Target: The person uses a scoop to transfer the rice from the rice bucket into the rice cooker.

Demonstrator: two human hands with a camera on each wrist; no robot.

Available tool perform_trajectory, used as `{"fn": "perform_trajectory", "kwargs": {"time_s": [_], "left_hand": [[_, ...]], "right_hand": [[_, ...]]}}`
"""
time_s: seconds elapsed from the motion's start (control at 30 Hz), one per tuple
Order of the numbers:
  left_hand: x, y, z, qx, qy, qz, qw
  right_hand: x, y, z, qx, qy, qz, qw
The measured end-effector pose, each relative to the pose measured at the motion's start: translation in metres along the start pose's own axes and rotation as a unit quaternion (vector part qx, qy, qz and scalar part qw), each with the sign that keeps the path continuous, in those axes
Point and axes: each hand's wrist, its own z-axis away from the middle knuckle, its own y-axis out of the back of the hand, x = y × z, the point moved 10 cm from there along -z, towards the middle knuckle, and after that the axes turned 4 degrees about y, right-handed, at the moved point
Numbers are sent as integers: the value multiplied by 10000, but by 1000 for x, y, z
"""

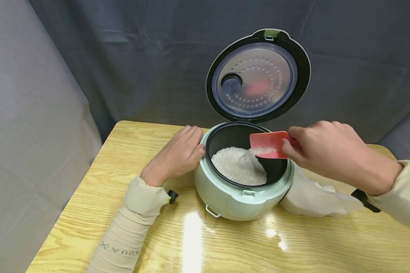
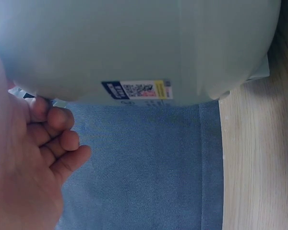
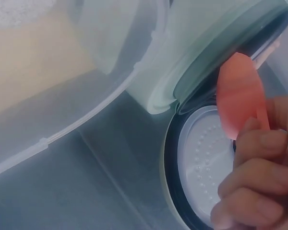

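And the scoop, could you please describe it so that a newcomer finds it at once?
On the wooden table stands the pale green rice cooker, its lid open. Over its inner pot, the right hand grips the rice scoop. Its pinkish-red colour sets it apart from the black inner pot and white rice.

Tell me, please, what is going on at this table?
A person's right hand grips a red scoop with some rice grains on it, held over the inner pot of a mint-green rice cooker, its lid open. White rice is heaped in the pot. The left hand rests against the cooker's left side. A translucent container of more rice sits to the right on the table.
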Motion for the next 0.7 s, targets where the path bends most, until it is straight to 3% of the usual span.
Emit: {"fn": "perform_trajectory", "kwargs": {"time_s": [0.4,0.7], "left_hand": [[0,0,0,-10,35,-21,10000],[1,1,0,25,6,-39,10000]], "right_hand": [[-5,10,6,564,318,161,9978],[11,15,17,803,98,163,9966]]}}
